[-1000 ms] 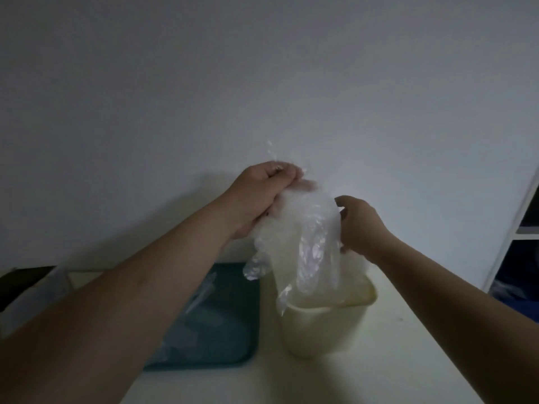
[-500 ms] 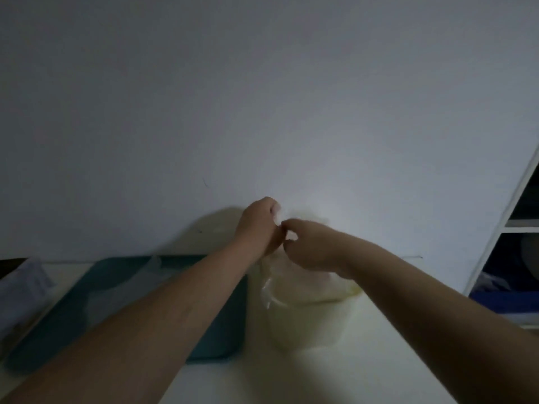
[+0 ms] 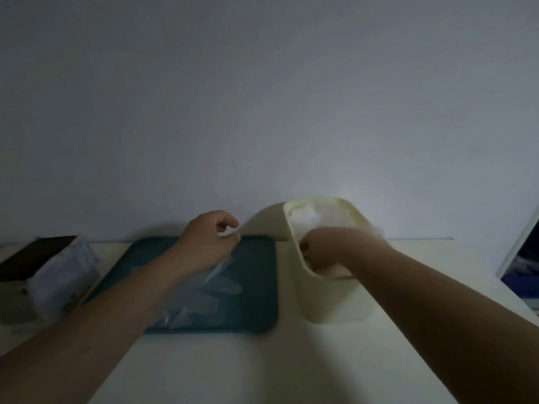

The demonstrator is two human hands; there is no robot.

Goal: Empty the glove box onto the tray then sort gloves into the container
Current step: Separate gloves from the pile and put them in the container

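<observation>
Gloves (image 3: 306,220) lifted a second ago now lie in the container (image 3: 335,301) under the right hand (image 3: 320,252), while the left hand (image 3: 207,243) returns to the tray (image 3: 262,287) for more, each grip curled, holding what I cannot tell.

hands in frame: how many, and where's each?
2. The left hand is over the far part of the tray; the right hand is inside the container, which holds gloves. Both have curled fingers.
</observation>
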